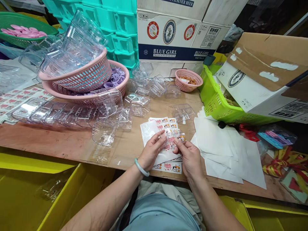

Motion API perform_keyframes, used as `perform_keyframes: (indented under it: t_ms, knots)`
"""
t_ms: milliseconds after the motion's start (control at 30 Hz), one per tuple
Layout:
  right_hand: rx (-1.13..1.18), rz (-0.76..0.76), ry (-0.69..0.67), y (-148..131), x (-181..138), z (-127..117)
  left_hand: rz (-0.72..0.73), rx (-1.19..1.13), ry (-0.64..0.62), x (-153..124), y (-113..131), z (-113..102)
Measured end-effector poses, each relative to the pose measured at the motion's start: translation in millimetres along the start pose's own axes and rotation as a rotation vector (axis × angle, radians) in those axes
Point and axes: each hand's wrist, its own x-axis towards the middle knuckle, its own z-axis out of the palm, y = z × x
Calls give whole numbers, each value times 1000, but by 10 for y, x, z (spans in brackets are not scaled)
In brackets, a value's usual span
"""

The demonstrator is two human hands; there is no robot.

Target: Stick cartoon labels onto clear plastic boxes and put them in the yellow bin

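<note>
Both hands meet over a sheet of cat stickers (166, 125) lying on the wooden table (60, 141). My left hand (151, 150), with a pale green bangle on the wrist, pinches one end of a small clear plastic box (173, 139). My right hand (189, 154) pinches the other end of that box. Stickers show through the clear plastic. Another sticker sheet (169, 166) pokes out under the hands at the table's front edge.
Several clear plastic boxes (106, 131) lie scattered at left and behind. Stacked pink baskets (89, 80) hold more boxes. A small pink basket (189, 80), a green crate (216, 102), white backing sheets (226, 150), cardboard cartons (178, 35) and yellow bins (29, 189) surround the spot.
</note>
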Motion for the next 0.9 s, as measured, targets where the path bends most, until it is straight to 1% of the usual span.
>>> perform_keyframes:
  t_ms: [67, 133, 200, 300, 333, 400, 467, 500, 533, 600, 667, 700, 767, 800, 833, 867, 900]
  knots:
    - [-52, -26, 4, -17, -30, 14, 30, 46, -1, 4, -21, 8]
    - [-157, -82, 11, -21, -64, 18, 71, 94, 19, 20, -54, 14]
    - [-332, -219, 58, -5, -78, -7, 104, 135, 50, 38, -85, 21]
    - [-606, -497, 182, 41, -26, -130, 122, 161, 76, 47, -103, 32]
    - [-661, -562, 226, 52, 10, -190, 122, 156, 83, 42, -100, 34]
    - [-692, -624, 312, 55, 87, -314, 112, 144, 92, 22, -86, 38]
    - [-586, -628, 364, 34, 141, -396, 96, 144, 90, -3, -69, 46]
    - [-502, -607, 352, 17, 149, -408, 90, 148, 80, -16, -62, 55]
    - [-421, -563, 309, -1, 144, -398, 88, 154, 60, -27, -58, 69]
    - [-316, -413, 174, -39, 102, -332, 100, 163, 10, -50, -57, 106]
    - [-273, -252, 12, -77, 46, -268, 111, 165, -51, -79, -70, 146]
    - [-259, -198, -63, -97, 26, -265, 115, 164, -88, -99, -79, 162]
    - [-233, -138, -199, -134, 22, -369, 109, 185, -175, -150, -96, 168]
    - [-221, -131, -230, -148, 47, -486, 113, 221, -207, -177, -97, 152]
    - [-216, -148, -209, -156, 94, -644, 138, 289, -214, -201, -89, 117]
    - [-232, -193, -133, -156, 165, -837, 190, 394, -183, -218, -71, 62]
    - [-268, -258, -12, -147, 255, -1052, 268, 530, -111, -224, -42, -13]
